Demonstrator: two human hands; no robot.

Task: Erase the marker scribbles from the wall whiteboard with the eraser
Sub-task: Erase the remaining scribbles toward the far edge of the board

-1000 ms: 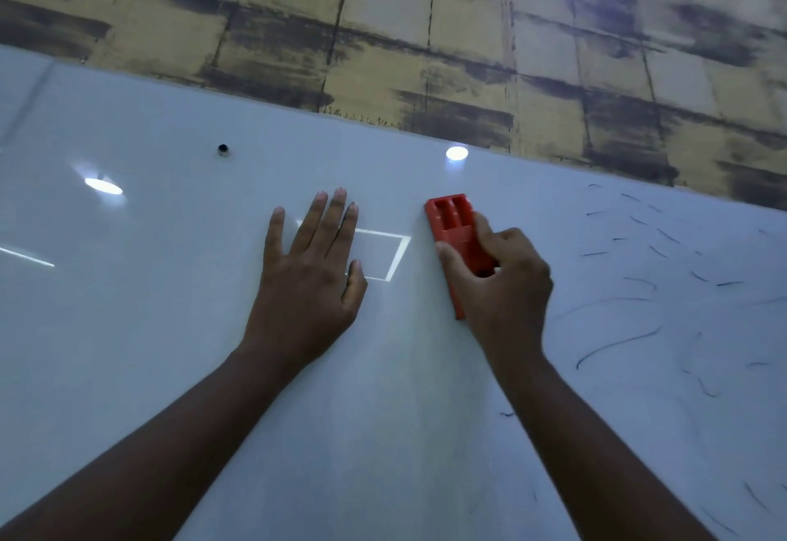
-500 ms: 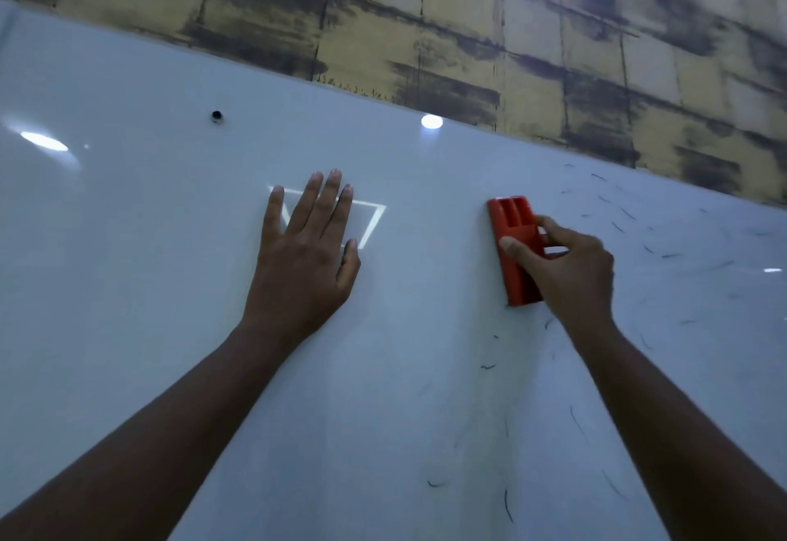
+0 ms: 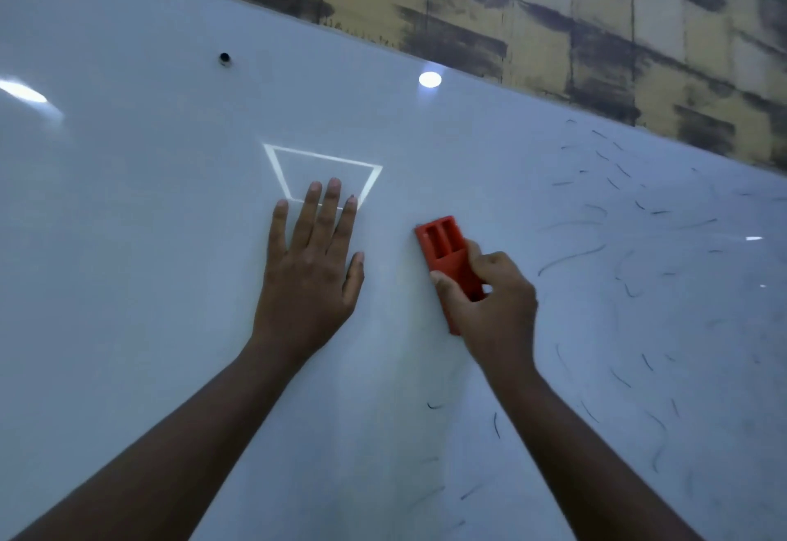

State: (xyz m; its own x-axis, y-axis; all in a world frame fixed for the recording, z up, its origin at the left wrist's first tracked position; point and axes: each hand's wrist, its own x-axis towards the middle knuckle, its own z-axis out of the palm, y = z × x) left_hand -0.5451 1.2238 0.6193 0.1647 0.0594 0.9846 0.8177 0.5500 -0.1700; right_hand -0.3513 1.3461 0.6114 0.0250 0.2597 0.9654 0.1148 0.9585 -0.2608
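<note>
The white wall whiteboard (image 3: 149, 208) fills most of the view. My right hand (image 3: 494, 302) grips a red plastic eraser (image 3: 443, 249) and holds it flat against the board near the middle. Thin dark marker scribbles (image 3: 570, 257) are scattered over the right part of the board and below the eraser. My left hand (image 3: 311, 268) lies flat on the board with its fingers straight, just left of the eraser. The board's left part shows no marks.
A yellow and dark patterned wall (image 3: 553, 4) runs above the board's top edge. A small dark mounting hole (image 3: 224, 58) sits at the upper left of the board. Bright light reflections (image 3: 430, 79) and a reflected rectangle outline (image 3: 323, 174) show on the board.
My right hand swept the eraser to the right and has brought it back left and lower, close to my left hand. My left hand stays flat on the board.
</note>
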